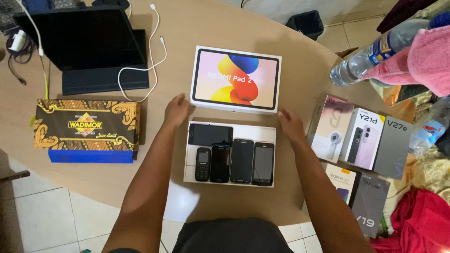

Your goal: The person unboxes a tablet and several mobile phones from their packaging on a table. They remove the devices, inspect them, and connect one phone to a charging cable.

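Two bare hands are resting at the middle of a round tan table (225, 28), which is filling most of the view. At ten o'clock a black tablet case (82, 47) is standing open, with a white cable (150, 61) looping beside it. At nine o'clock a black and gold patterned box (86, 127) is lying on a blue one. Toward twelve o'clock from the hands, a white tablet box lid (236, 79) with a colourful swirl picture is sitting flat on the table, and both hands are touching its near corners. Just below it, toward six o'clock, a shallow white tray (229, 153) is lying open, holding five phones (234, 159): one lying sideways along the top, four standing in a row beneath, the leftmost a small keypad model. At three o'clock several phone boxes (361, 138) are lining up side by side, more lying below them at four o'clock. At two o'clock a clear water bottle (370, 56) is leaning against pink cloth (426, 56).

The left hand (176, 110) is lying against the lid's near left corner, fingers loosely apart and curled on the edge. The right hand (290, 125) is sitting at the near right corner, between lid and tray; whether its fingers are gripping cannot be told.
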